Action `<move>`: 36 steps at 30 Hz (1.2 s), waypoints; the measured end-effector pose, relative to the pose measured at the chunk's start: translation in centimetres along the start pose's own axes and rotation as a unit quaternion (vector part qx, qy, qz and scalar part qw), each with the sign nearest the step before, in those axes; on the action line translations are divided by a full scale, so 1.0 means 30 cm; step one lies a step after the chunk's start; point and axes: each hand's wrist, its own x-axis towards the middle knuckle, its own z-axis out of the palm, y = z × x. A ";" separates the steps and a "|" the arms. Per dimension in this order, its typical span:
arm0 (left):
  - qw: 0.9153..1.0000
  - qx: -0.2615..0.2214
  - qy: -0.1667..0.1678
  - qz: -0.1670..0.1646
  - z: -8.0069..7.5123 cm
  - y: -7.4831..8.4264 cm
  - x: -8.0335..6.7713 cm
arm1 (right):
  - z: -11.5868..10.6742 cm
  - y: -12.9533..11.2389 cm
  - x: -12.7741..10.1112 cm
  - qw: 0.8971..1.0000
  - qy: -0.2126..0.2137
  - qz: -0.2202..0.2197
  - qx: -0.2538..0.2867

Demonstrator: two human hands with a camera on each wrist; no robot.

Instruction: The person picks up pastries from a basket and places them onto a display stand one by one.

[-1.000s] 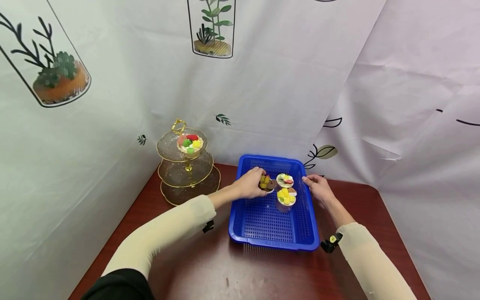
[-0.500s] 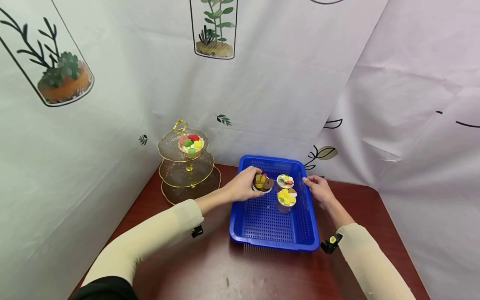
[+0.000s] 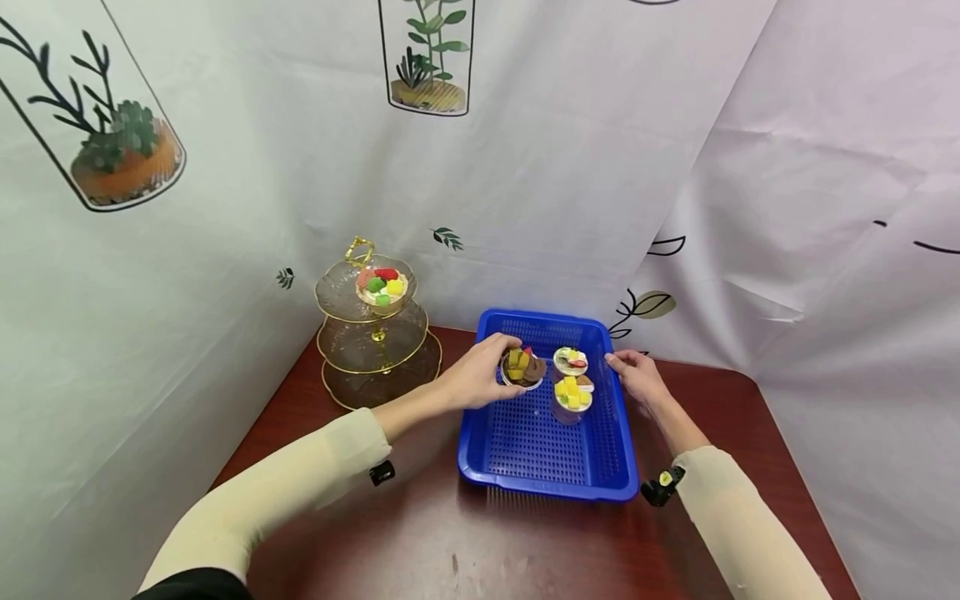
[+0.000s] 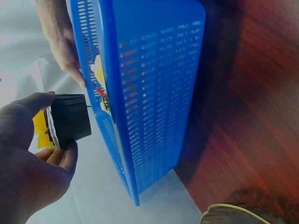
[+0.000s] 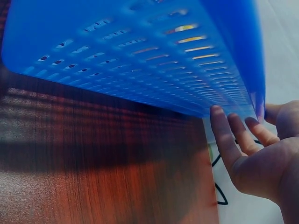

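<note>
My left hand (image 3: 474,377) grips a toy dessert cup (image 3: 521,369) with brown topping, yellow cubes and a bit of red. In the left wrist view the dark side of this dessert cup (image 4: 70,117) shows between thumb and fingers, above the rim of the blue basket (image 4: 112,70). Inside the basket stand two more dessert cups, one with a white top (image 3: 570,361) and one with yellow cubes (image 3: 572,395). My right hand (image 3: 640,377) pinches the basket's right rim, thumb over it and fingertips (image 5: 216,112) along the outer wall.
Left of the basket stands a three-tier stand (image 3: 372,358) with gold edges and a gold handle. A fruit-topped dessert cup (image 3: 382,292) sits on its top tier. Both stand and basket are on a dark red wooden table (image 3: 420,542), with a patterned white cloth (image 3: 540,208) behind.
My left hand has drawn the brown-topped cup leftward and up, away from the other two cups. The right hand and the basket have stayed where they were.
</note>
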 end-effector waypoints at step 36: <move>0.995 -0.028 0.087 0.024 -0.359 0.094 -0.101 | -0.003 0.008 0.018 1.000 0.002 0.000 -0.007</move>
